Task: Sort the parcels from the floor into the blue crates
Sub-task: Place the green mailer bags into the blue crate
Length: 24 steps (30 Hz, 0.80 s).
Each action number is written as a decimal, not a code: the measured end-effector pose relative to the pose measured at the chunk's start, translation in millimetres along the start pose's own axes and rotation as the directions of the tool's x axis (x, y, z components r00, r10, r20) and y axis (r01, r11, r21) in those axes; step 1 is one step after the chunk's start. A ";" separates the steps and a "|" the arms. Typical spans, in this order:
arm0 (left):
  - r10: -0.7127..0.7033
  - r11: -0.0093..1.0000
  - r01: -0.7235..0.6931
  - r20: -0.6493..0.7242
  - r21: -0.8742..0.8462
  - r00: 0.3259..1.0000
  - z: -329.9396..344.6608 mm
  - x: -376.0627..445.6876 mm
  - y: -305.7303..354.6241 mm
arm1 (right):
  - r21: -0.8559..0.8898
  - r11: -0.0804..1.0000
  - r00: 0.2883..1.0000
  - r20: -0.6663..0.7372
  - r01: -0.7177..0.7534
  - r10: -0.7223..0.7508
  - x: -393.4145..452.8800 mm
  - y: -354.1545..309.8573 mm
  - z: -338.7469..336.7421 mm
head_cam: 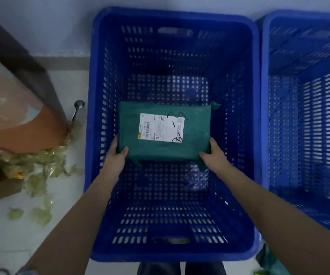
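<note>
Parcel (164, 132), green wrap, lies flat and label-up at frame centre, inside the middle crate (172, 14), held at its two near corners. Whether it rests on the crate floor or hangs just above it: cannot tell from this view.

Left to right:

- Far left: a patterned orange-and-cream cloth (11, 108) under a dark slanted edge; below it a litter of pale green husks (41, 171) on the floor. A spoon (77, 110) lies just beside the crate's left wall. None of this belongs to the task.
- Left hand (116, 153): grip clamped on the parcel's near-left corner, thumb on top, fingers under or behind the edge.
- Label (161, 127): white, with barcodes and small print too fine to read. Black pen marks over its right side; top scrawl may be "33", lower one illegible. No brand made out.
- Right hand (213, 153): grip clamped on the near-right corner, thumb on top likewise.
- Second crate (263, 76), right edge of frame, touching or almost touching the first; the visible part holds nothing.
- Lower right: a scrap of green wrap (267, 261) on the floor, possibly another parcel.

Judgement: two-handed corner hold keeps the parcel level and the label readable, suited to setting it down flat. Placement appears near done; release remains.
</note>
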<state>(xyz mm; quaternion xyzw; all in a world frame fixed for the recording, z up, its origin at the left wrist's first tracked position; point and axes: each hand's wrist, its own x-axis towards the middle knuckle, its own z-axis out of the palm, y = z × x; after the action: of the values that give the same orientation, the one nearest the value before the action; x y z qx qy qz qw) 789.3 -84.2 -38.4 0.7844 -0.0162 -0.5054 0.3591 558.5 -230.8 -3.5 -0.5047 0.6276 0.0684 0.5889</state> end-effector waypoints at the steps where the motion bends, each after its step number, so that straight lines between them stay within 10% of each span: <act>1: -0.003 1.000 0.003 0.004 0.007 1.000 1.3 5.5 -4.4 | 0.013 1.000 1.000 0.002 -0.012 0.012 5.1 2.2 4.4; 15: 0.022 0.967 -0.006 -0.059 0.254 0.998 16.2 3.4 -47.7 | 0.012 0.997 0.997 0.002 -0.073 0.073 30.6 27.3 24.9; 17: 0.218 0.715 -0.158 -0.002 0.681 0.976 15.5 -22.4 -49.6 | -0.466 0.879 0.986 -0.074 0.099 -0.151 16.1 34.6 28.3; 19: 0.452 0.260 -0.476 0.329 0.840 0.829 21.4 -41.1 -56.8 | -0.777 0.567 0.921 0.043 0.274 -0.386 1.7 35.0 36.9; 21: 0.313 -0.027 -0.610 0.586 0.792 0.748 32.4 -50.4 -58.4 | -0.823 0.365 0.875 0.292 0.436 -0.386 -8.6 31.2 45.7; 24: 0.071 -0.228 -0.531 0.558 0.816 0.827 43.9 -35.2 -60.2 | -0.854 0.045 0.845 0.502 0.518 -0.183 -2.6 29.8 56.6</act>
<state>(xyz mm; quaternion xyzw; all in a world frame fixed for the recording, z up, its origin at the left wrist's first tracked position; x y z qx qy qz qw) 716.5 -49.9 -55.9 0.6562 -0.6370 -0.3237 -0.2424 574.6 -176.5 -33.4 -0.8848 0.2015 0.3742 0.1909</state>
